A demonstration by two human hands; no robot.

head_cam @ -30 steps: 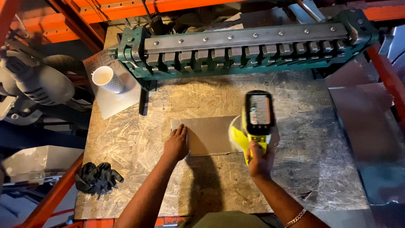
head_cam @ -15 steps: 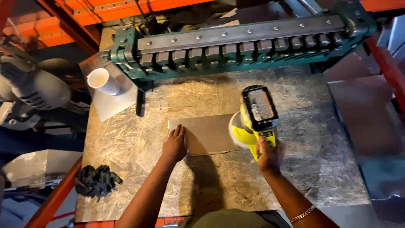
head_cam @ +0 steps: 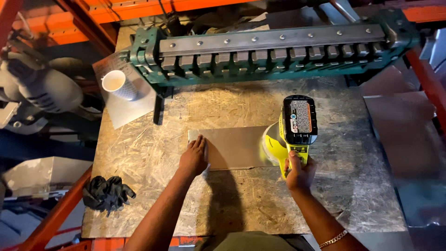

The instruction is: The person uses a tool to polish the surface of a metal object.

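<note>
Grey sheet metal [head_cam: 234, 146] lies flat at the desk [head_cam: 153, 186] centre, thin, stiff and likely slippery. Left hand [head_cam: 193, 158] presses its nine o'clock edge, fingers together. Right hand [head_cam: 299, 172], fingers wrapped round a yellow-green sander [head_cam: 290, 137], works the three o'clock edge.

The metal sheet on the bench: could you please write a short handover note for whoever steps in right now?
Left hand lies flat on the left end of the metal sheet, pinning it to the chipboard bench.
Right hand grips the yellow cordless sander, its pad on the sheet's right end.
Done: sheet laid flat, sander applied at the right end.
Left: how much of the surface is sanded cannot be told.
</note>
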